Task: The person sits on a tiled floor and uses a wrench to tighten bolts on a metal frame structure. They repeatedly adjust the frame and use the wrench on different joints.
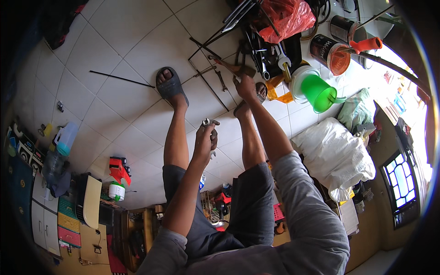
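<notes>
My left hand [206, 141] is closed round a small metal spanner [206, 122], whose open end sticks out above the fingers. My right hand [246, 87] reaches toward the tool pile; its fingers look closed beside a brown, wooden-looking tool [243, 70], and what they grip is hidden. Left of that hand, another spanner [222, 81] lies on the tiles near a T-shaped rod [205, 71] and long thin dark rods [211, 89]. A large spanner [283, 60] and a socket tool [265, 68] rest on the dark heap of tools to the right.
A red plastic bag [288, 20] tops the heap. Right of it stand paint cans [323, 48], an orange-handled tool [366, 44] and a green cup [318, 94] by a white bucket. A white sack [337, 156] lies at right. One thin black rod [121, 79] touches my left sandal [173, 89].
</notes>
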`<state>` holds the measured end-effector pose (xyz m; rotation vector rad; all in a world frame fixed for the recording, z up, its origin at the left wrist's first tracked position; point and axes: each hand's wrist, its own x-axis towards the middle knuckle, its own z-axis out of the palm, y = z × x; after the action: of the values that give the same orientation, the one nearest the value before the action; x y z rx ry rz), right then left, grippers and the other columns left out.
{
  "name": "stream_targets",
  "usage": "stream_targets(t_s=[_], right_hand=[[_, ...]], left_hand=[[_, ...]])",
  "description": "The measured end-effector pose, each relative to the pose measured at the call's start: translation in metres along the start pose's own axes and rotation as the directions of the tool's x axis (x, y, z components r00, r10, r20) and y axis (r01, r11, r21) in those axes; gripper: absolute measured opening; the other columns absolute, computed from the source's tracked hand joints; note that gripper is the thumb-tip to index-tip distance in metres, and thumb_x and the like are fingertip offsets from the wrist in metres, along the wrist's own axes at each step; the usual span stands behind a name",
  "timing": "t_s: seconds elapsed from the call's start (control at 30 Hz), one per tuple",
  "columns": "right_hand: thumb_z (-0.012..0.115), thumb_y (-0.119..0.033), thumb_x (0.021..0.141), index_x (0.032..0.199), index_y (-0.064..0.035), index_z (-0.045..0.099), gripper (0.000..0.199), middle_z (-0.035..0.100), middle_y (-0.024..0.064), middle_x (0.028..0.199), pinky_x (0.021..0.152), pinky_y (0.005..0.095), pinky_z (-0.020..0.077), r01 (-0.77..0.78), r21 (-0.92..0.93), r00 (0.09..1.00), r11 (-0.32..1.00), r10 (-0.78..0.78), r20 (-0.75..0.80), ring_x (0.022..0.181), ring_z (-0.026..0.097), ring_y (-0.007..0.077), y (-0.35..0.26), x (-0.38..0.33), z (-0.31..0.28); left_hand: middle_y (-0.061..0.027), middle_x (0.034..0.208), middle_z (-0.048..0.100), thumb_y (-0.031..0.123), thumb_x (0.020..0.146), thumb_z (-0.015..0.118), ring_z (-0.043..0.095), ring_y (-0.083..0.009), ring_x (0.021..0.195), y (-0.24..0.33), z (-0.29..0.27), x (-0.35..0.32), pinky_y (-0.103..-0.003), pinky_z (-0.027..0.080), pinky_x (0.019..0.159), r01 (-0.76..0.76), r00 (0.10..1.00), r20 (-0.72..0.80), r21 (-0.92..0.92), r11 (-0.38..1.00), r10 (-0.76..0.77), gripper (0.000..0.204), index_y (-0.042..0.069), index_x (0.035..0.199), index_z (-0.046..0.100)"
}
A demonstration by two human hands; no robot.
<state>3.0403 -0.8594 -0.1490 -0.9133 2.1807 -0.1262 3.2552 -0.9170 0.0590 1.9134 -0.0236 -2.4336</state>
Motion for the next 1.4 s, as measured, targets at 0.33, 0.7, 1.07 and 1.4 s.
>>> stream_targets(t_s=[0.33,0.7,1.07,1.4], right_hand=[[0.071,-0.049,0.084,0.116,-0.0020,0.065,0.058,0.069,0.0150,0.093,0.075,0.0419,0.0537,0.093,-0.092,0.925,0.991,-0.120,-0.361,0.088,0.069,0.0326,-0.143,0.117,-0.240],[0.062,-0.048,0.085,0.122,-0.0014,0.062,0.059,0.072,0.0156,0.104,0.072,0.0417,0.0593,-0.118,0.051,0.993,0.992,0.117,0.027,0.087,0.073,0.0305,-0.064,0.270,-0.188],[0.047,-0.023,0.099,0.091,-0.0072,0.051,0.018,0.045,-0.0030,0.070,0.055,0.0265,0.0517,-0.098,0.874,0.967,0.475,0.253,-0.029,0.058,0.046,0.0066,-0.078,-0.029,-0.244],[0.043,-0.013,0.102,0.096,-0.0036,0.045,0.012,0.043,0.0005,0.072,0.058,0.0302,0.0531,-0.124,0.943,0.876,0.310,0.480,-0.043,0.061,0.043,0.0095,-0.194,-0.209,-0.216]], left_hand=[[0.0083,0.060,0.037,0.025,0.096,0.055,0.029,-0.0022,0.044,0.002,-0.007,-0.002,-0.021,0.022,0.039,0.033,0.993,-0.112,0.086,0.996,-0.024,0.015,0.011,0.098,0.059],[0.0083,0.064,0.041,0.029,0.096,0.057,0.032,-0.0007,0.047,0.018,-0.004,0.001,-0.019,0.025,0.041,0.006,0.999,-0.040,0.131,0.991,-0.001,0.018,0.012,0.098,0.060],[0.0090,0.061,0.039,0.027,0.096,0.056,0.032,-0.0006,0.046,0.018,-0.009,-0.004,-0.020,0.023,0.040,-0.022,0.996,-0.088,0.075,0.997,0.029,0.016,0.012,0.099,0.060],[-0.0035,0.097,0.070,0.042,0.095,0.037,0.056,-0.0122,0.059,0.017,-0.011,0.002,-0.023,0.038,0.045,0.179,0.945,0.317,-0.281,0.943,-0.085,0.059,0.005,0.137,0.053]])
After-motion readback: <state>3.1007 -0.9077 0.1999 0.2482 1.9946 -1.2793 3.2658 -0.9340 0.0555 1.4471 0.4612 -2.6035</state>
